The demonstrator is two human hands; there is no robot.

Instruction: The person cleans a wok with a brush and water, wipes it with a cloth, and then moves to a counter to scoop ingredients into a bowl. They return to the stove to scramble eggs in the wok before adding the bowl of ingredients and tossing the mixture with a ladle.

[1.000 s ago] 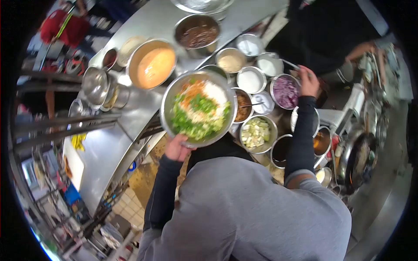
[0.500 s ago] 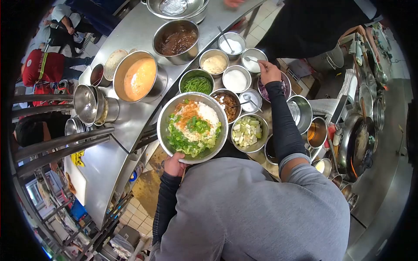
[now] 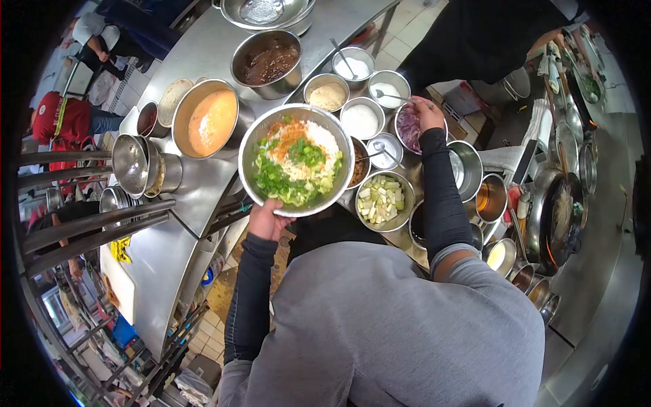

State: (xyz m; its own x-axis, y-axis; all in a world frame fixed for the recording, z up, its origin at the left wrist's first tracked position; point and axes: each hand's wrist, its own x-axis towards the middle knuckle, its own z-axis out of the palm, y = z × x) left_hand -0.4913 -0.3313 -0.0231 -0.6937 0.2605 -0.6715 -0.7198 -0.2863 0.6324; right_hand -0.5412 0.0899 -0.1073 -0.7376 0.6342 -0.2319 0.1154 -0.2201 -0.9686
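Note:
My left hand (image 3: 269, 220) grips the near rim of a wide metal mixing bowl (image 3: 344, 191). Inside lie chopped green leaves (image 3: 281, 173), a white crumbly ingredient and an orange-brown powder, in separate patches. Over the red onion container (image 3: 409, 129), my right hand (image 3: 428, 114) is closed on the handle end of a spoon (image 3: 399, 97). Its bowl end rests in a metal container of white powder (image 3: 388, 85). The mixing bowl hides part of a container of brown pieces (image 3: 360, 163). Just right of it is a container of pale green cubes (image 3: 384, 201).
Beyond the mixing bowl stand a pot of orange batter (image 3: 205, 119) and a pot of dark sauce (image 3: 271, 64). More small containers of white (image 3: 359, 119) and beige powder (image 3: 328, 95) cluster nearby. A wok (image 3: 559, 224) sits at right. A person in dark clothing (image 3: 475, 41) stands opposite.
My left hand has raised the mixing bowl and shifted it away from me, covering the container of shredded greens. My right hand has moved slightly right, over the onion.

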